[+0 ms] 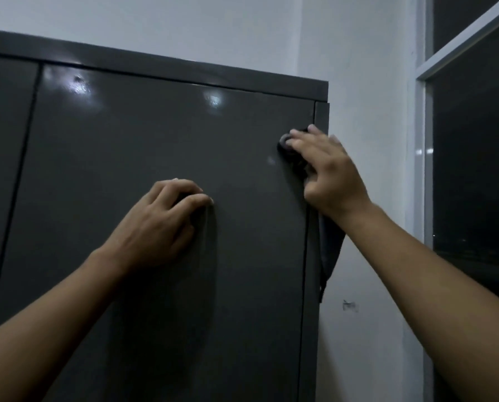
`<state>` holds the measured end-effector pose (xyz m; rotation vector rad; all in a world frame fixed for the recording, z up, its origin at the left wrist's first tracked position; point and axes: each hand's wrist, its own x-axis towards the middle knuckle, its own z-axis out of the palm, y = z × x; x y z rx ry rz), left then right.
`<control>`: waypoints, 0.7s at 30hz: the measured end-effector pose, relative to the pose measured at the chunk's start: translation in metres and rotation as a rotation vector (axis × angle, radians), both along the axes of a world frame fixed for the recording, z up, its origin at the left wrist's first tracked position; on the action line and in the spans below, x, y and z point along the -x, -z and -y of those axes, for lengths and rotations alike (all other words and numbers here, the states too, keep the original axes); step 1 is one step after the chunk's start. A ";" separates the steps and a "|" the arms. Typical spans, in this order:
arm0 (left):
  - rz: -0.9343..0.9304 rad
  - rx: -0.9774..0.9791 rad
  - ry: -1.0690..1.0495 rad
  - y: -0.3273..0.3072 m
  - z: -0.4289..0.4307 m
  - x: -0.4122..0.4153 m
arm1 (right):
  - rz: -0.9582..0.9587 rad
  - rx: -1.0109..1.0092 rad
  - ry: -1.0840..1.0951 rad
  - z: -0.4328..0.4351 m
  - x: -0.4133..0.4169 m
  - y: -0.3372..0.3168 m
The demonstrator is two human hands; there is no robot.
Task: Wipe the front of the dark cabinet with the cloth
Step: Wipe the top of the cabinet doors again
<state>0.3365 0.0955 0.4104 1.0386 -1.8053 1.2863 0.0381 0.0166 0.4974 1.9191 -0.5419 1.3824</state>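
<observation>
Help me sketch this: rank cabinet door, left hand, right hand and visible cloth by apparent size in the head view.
cabinet door
left hand and right hand, about alike
cloth, mostly hidden under the right hand

The right hand [329,172] hides most of the cloth [330,250].

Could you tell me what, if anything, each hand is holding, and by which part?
The right hand holds the cloth by its bunched upper end against the cabinet door; the left hand holds nothing.
</observation>
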 end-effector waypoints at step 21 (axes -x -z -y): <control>0.109 -0.008 0.011 0.010 0.006 -0.025 | 0.253 -0.114 0.069 -0.012 -0.051 -0.054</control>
